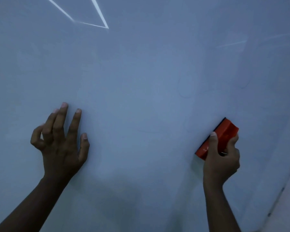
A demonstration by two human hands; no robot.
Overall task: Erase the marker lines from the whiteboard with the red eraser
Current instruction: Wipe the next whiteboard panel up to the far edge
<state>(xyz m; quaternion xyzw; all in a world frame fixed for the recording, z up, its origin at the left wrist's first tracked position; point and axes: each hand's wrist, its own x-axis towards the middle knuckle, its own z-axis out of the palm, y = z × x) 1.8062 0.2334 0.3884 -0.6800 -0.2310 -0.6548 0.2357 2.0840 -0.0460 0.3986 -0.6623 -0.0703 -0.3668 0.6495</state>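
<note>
The whiteboard fills nearly the whole view, dim and bluish. My right hand grips the red eraser at the lower right, thumb along its near edge, with its dark felt side against the board. My left hand rests on the board at the lower left with fingers spread and straight, fingertips touching the surface. Only faint, smeared traces of marker lines show right of centre; they are too pale to make out clearly.
Bright thin streaks forming an angular shape lie on the board at the upper left, looking like reflected light. The board's edge runs diagonally at the lower right, with a pale wall beyond it.
</note>
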